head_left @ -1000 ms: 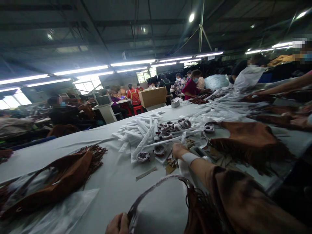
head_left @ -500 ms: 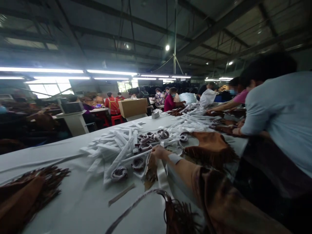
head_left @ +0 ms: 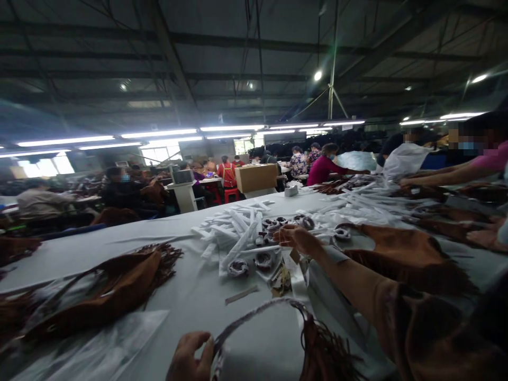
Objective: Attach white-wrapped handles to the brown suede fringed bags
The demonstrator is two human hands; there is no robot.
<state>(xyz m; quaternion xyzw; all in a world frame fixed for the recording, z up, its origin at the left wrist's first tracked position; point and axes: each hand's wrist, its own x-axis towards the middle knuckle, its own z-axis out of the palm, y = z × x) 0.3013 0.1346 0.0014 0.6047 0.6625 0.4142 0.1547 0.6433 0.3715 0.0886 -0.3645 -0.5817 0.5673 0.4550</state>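
Note:
At the bottom edge, my left hand (head_left: 191, 355) is closed on a braided strap (head_left: 254, 309), which arcs right to a dark brown fringed piece (head_left: 325, 349). My right hand (head_left: 296, 239) reaches in from the right, its fingers apart beside several rolled straps (head_left: 273, 225). I see nothing held in it. Two more coils, one of them a rolled coil (head_left: 238, 267), lie in front of a heap of white strips (head_left: 232, 227). Below my right hand are crumpled tan scraps (head_left: 282, 280) and a white band.
Brown fringed bags lie left (head_left: 115, 286) and right (head_left: 408, 248) on the white table (head_left: 159, 233). Clear plastic (head_left: 115, 344) covers the lower left. At right, a co-worker's hand (head_left: 486, 233) touches brown material. A cardboard box (head_left: 256, 178) and seated people are behind the table.
The view has swung left. My left hand has come into view at the strap. My right hand has moved off the tan scraps to the rolled straps, and its fingers have spread.

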